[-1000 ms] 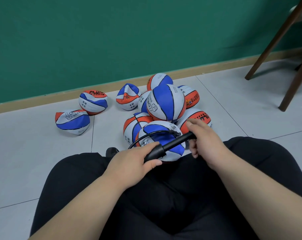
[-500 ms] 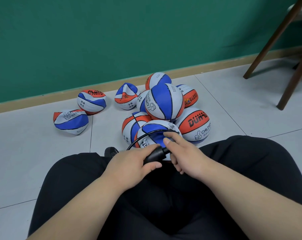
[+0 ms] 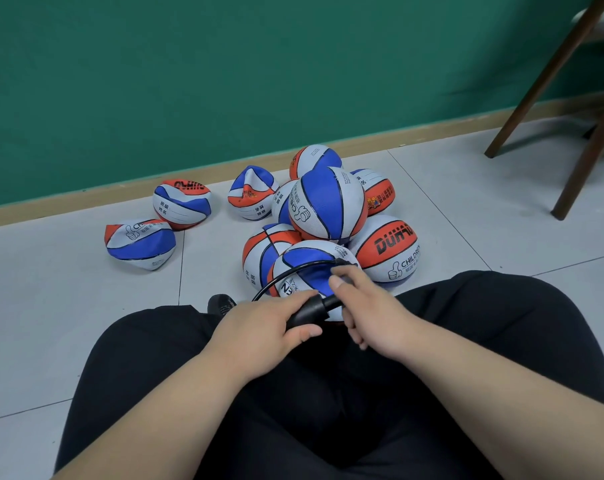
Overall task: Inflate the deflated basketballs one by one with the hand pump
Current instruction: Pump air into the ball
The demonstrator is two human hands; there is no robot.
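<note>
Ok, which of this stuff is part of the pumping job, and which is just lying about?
Job: hand pump, hose, ball at the knees, crumpled balls, left hand, right hand.
Lying about: wooden legs, black shoe.

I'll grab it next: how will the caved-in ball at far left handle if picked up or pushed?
The far-left ball looks collapsed into folds, so it would probably feel floppy and light. Resting on a flattened side, it would likely slide rather than roll.
</note>
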